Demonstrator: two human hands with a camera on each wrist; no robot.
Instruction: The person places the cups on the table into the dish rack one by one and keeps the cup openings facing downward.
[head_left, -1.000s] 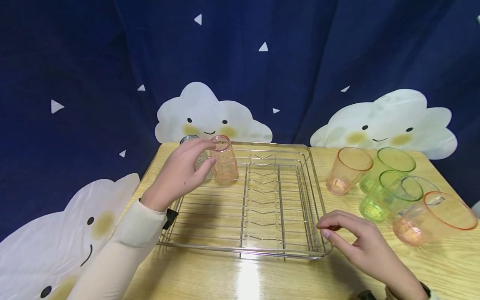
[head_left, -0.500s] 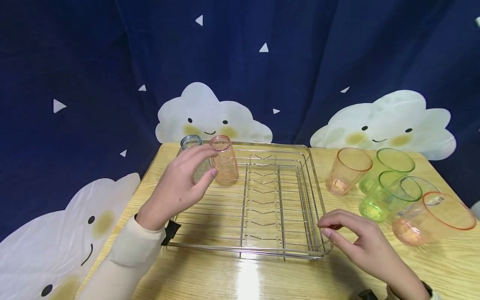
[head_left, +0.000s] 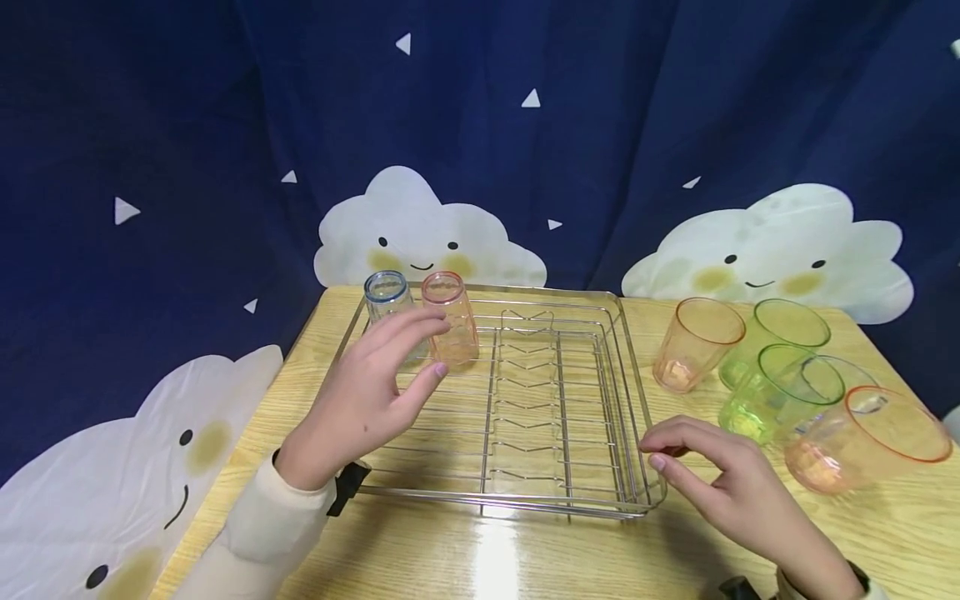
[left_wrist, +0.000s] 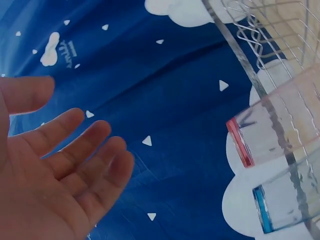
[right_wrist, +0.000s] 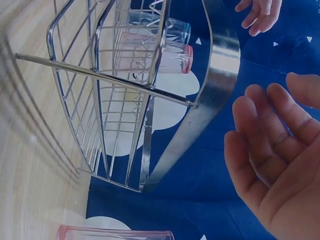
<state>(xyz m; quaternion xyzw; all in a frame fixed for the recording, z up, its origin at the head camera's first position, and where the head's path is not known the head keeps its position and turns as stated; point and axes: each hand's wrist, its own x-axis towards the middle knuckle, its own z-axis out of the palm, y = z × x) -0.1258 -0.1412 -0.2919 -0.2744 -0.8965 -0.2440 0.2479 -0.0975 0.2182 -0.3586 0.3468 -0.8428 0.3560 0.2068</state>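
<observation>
Two clear tumblers stand upside down in the back left of a wire dish rack (head_left: 525,500): one with a blue edge (head_left: 386,300), the other pink (head_left: 459,337). In the head view my left hand (head_left: 367,396) overlaps the lower part of both. Its own wrist view shows that hand (left_wrist: 75,170) with fingers loosely spread and nothing in them, apart from the pink tumbler (left_wrist: 272,135). By the rack's front right corner is my right hand (head_left: 727,483), fingers relaxed. The right wrist view shows this hand (right_wrist: 280,155) holding nothing, beside the rack's metal rim (right_wrist: 222,75).
Several tumblers stand upright on the wooden table right of the rack: an orange one (head_left: 693,350) at the back, green ones (head_left: 776,400) in the middle, another orange one (head_left: 832,462) nearer. A dark blue curtain (head_left: 585,150) with clouds hangs behind.
My left hand has drawn back toward me and slightly right, off the tumblers, uncovering the blue-edged one's top. My right hand has barely moved. The tumblers stay put.
</observation>
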